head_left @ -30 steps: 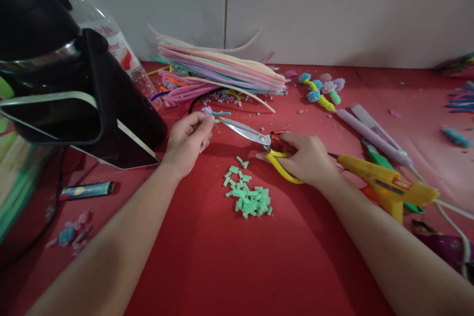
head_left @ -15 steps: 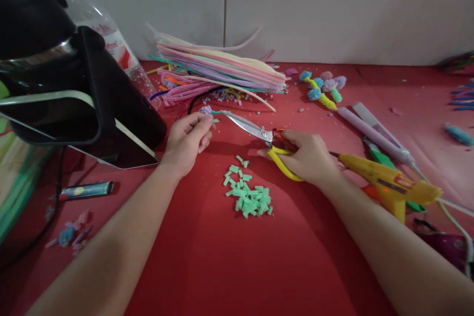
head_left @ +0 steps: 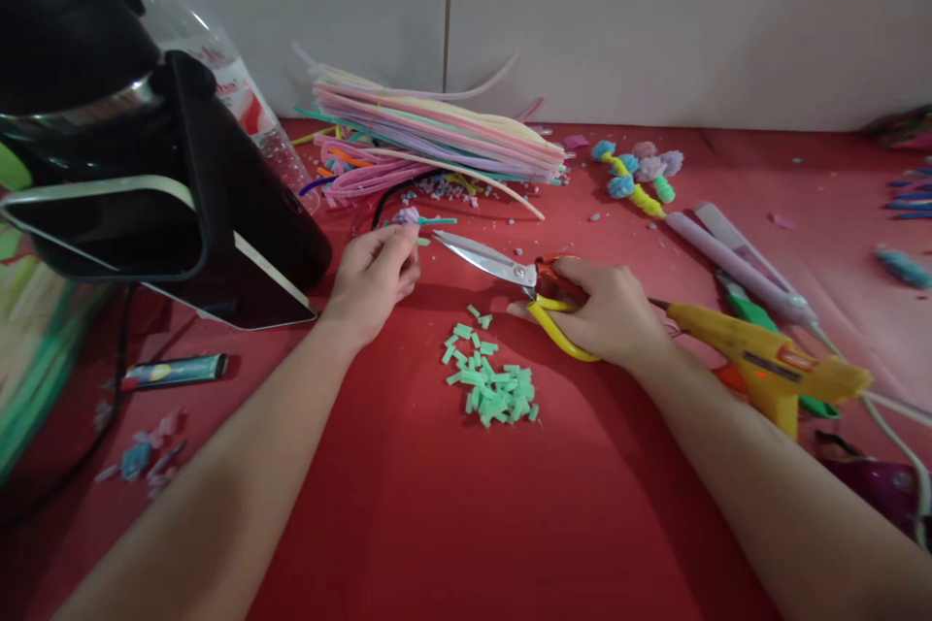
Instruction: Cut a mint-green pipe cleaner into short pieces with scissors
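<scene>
My left hand (head_left: pixel 379 277) pinches a small fuzzy lilac piece with a thin teal stem (head_left: pixel 438 221) pointing right; the fingers partly hide it. In my right hand (head_left: pixel 608 306) is a pair of scissors (head_left: pixel 495 262) with one red and one yellow handle loop. Its blades look closed, their tips just below and apart from the teal stem. Between my forearms lies a loose heap of short light-green snippets (head_left: pixel 501 390) on the red tabletop (head_left: pixel 466 514).
Behind my hands rests a bundle of pastel pipe cleaners (head_left: pixel 444 126). Pom-pom pieces (head_left: pixel 633 175), a lilac hair straightener (head_left: pixel 735 257) and a yellow glue gun (head_left: pixel 757 344) lie to the right. At left stand a dark phone-like device (head_left: pixel 109 223) and a plastic bottle (head_left: pixel 240 97).
The scissor tips have dropped away from the teal stem, which now shows in full. My left hand still holds the lilac piece. The view has shifted slightly.
</scene>
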Demonstrator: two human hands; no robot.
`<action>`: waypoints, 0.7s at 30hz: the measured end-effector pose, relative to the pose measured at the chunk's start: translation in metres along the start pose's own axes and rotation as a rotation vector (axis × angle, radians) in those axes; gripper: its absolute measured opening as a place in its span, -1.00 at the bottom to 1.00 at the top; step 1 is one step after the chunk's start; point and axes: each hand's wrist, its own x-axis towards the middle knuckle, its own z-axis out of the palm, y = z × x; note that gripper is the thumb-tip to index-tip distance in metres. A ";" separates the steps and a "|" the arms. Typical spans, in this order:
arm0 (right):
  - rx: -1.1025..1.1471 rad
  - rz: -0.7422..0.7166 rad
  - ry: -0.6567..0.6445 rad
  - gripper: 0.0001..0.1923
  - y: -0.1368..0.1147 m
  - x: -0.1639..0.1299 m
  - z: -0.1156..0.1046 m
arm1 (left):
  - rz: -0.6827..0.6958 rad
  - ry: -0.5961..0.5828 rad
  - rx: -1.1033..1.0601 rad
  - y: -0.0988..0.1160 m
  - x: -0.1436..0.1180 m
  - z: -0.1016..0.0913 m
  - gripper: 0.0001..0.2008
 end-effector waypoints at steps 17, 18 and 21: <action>-0.036 0.042 -0.032 -0.32 -0.003 0.002 -0.001 | 0.023 -0.102 0.011 -0.001 -0.001 -0.003 -0.65; -0.040 0.045 -0.034 -0.33 -0.004 0.003 -0.001 | 0.023 -0.106 0.011 -0.001 -0.001 -0.003 -0.65; -0.049 0.050 -0.038 -0.34 -0.005 0.003 -0.001 | 0.022 -0.110 0.013 -0.002 -0.001 -0.003 -0.65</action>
